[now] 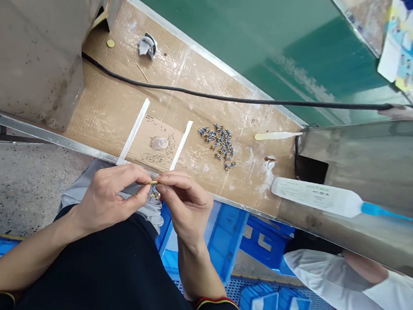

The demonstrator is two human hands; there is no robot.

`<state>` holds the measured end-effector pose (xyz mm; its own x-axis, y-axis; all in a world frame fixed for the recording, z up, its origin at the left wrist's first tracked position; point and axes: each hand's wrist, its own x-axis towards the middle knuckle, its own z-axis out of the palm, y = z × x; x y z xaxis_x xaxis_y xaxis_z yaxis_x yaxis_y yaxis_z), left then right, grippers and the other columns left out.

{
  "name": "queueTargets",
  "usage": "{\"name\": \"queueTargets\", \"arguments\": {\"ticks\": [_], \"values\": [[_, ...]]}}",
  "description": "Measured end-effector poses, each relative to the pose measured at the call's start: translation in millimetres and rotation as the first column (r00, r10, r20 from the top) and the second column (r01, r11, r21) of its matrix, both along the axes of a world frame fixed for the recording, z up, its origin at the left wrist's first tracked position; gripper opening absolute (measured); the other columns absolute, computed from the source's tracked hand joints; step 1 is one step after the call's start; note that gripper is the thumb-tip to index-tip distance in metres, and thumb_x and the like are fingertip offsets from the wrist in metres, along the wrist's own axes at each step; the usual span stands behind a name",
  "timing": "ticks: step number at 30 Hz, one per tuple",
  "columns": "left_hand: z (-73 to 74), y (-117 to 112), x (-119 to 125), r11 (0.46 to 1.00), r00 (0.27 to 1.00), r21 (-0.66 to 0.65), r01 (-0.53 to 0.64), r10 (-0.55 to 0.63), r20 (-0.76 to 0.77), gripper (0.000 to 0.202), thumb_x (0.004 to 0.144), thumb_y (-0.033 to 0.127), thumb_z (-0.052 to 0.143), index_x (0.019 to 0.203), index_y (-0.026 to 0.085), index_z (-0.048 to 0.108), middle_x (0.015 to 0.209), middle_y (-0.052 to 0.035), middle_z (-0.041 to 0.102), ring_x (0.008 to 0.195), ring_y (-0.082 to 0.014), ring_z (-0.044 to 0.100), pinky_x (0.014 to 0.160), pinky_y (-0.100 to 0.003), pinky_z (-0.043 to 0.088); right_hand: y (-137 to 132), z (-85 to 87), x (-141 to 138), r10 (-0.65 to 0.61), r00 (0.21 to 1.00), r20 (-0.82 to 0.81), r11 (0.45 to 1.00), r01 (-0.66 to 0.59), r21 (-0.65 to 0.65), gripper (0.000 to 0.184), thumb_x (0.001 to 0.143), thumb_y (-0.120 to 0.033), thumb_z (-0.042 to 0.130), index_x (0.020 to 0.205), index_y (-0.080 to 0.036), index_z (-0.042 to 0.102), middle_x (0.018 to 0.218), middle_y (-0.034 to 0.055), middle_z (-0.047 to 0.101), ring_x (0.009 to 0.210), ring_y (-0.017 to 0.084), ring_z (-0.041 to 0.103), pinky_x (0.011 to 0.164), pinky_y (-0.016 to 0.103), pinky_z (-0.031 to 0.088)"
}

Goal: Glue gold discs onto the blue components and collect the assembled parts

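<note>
Just past the front edge of the bench, my left hand (118, 193) and my right hand (185, 202) meet with fingertips pinched together. Between them they grip a small brass-coloured piece (154, 182). Small blue-and-brass bits (155, 195) show right below it; whether they are joined to it I cannot tell. A cardboard patch (146, 140) held down by white tape strips lies beyond my hands, with a clear glossy blob (159, 143) and dark specks on it. To its right is a loose pile of small blue-and-brass parts (222, 144).
A black cable (197, 94) crosses the cardboard-covered bench (106, 103). Metal housings (31, 48) flank both ends. At right lie a white bottle with blue nozzle (314, 196) and a pale stick (276, 135). Blue crates (226, 239) stand below; another person's white sleeve (326, 276) is at lower right.
</note>
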<state>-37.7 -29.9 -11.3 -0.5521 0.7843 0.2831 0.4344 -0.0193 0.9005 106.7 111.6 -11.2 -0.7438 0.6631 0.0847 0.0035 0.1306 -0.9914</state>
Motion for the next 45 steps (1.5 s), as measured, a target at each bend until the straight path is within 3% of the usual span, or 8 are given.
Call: {"name": "queueTargets", "arguments": {"ticks": [11,19,24,30,33,36,41,45], "values": [[1.1,1.7,2.0,1.0,0.996,0.015,-0.005,0.007,-0.092,0.018,0.105,0.007,0.072,0.108,0.024,0.076,0.102,-0.002,0.09,0.091,-0.0179,0.088,0.09,-0.03,0.071,1.4,3.5,0.9,0.021,1.0,0.011,1.0,-0.021,-0.019,0.021,0.103,-0.014,0.088,0.11,-0.034,0.091,0.104,-0.0006,0.089,0.097,0.02,0.085,0.089,0.033,0.073],[-13.4,9.9,5.0,0.989,0.818,-0.128,0.077,0.011,0.575,0.012,0.104,0.023,0.083,0.092,0.019,0.083,0.083,-0.0027,0.086,0.075,-0.0174,0.085,0.071,-0.023,0.069,0.8,-20.5,10.3,-0.036,0.998,-0.058,0.97,0.048,0.239,0.029,0.11,-0.018,0.081,0.132,-0.037,0.086,0.125,0.0019,0.091,0.115,0.023,0.087,0.103,0.044,0.074],[-35.4,8.5,8.2,0.953,0.76,-0.255,0.162,0.044,0.649,0.021,0.103,0.04,0.092,0.099,0.02,0.086,0.092,-0.0039,0.086,0.08,-0.0189,0.083,0.075,-0.025,0.07,-1.6,-34.8,23.5,-0.005,0.995,-0.097,0.883,0.05,0.466,0.016,0.115,-0.027,0.079,0.128,-0.034,0.084,0.123,0.0013,0.091,0.112,0.02,0.089,0.101,0.039,0.076],[-43.7,27.5,19.4,0.856,0.715,-0.308,0.416,-0.098,0.692,0.029,0.102,0.051,0.092,0.113,0.024,0.091,0.104,-0.0073,0.09,0.094,-0.0266,0.088,0.091,-0.034,0.075,-0.1,-50.9,66.8,-0.205,0.975,-0.082,0.931,0.22,0.291,0.017,0.11,-0.024,0.084,0.125,-0.032,0.085,0.117,0.0013,0.091,0.108,0.019,0.088,0.103,0.036,0.074],[-39.2,35.9,24.3,0.824,0.749,-0.367,0.432,-0.102,0.655,0.034,0.1,0.055,0.092,0.115,0.024,0.092,0.109,-0.0078,0.091,0.094,-0.0262,0.088,0.092,-0.033,0.076,13.3,-76.1,112.0,-0.525,0.848,0.076,0.845,0.51,0.16,0.013,0.107,-0.038,0.085,0.115,-0.028,0.087,0.111,0.0043,0.089,0.103,0.021,0.085,0.099,0.037,0.072],[-37.0,40.9,21.4,0.82,0.79,-0.412,0.397,-0.076,0.609,0.034,0.098,0.056,0.094,0.111,0.025,0.092,0.107,-0.0065,0.092,0.094,-0.0272,0.088,0.091,-0.035,0.077,52.7,-114.7,173.5,-0.758,0.57,0.317,0.633,0.76,0.147,0.031,0.101,-0.049,0.08,0.116,-0.022,0.084,0.105,0.006,0.087,0.093,0.021,0.082,0.091,0.036,0.07],[-37.3,42.5,12.3,0.814,0.811,-0.446,0.372,-0.052,0.582,0.029,0.096,0.055,0.096,0.11,0.029,0.093,0.107,-0.0024,0.092,0.094,-0.0254,0.089,0.092,-0.033,0.078,143.5,-173.1,271.1,-0.826,0.262,0.5,0.436,0.858,0.271,0.04,0.106,-0.041,0.063,0.129,-0.012,0.078,0.111,0.011,0.086,0.089,0.018,0.078,0.09,0.032,0.066],[-37.8,40.5,13.1,0.796,0.835,-0.485,0.362,-0.047,0.548,0.031,0.094,0.056,0.097,0.111,0.031,0.093,0.109,-0.0035,0.092,0.096,-0.0303,0.09,0.092,-0.042,0.079,197.1,-201.0,307.1,-0.787,0.139,0.601,0.424,0.829,0.365,0.033,0.114,-0.041,0.072,0.132,-0.014,0.077,0.12,0.0093,0.085,0.101,0.021,0.081,0.099,0.039,0.068]]}}
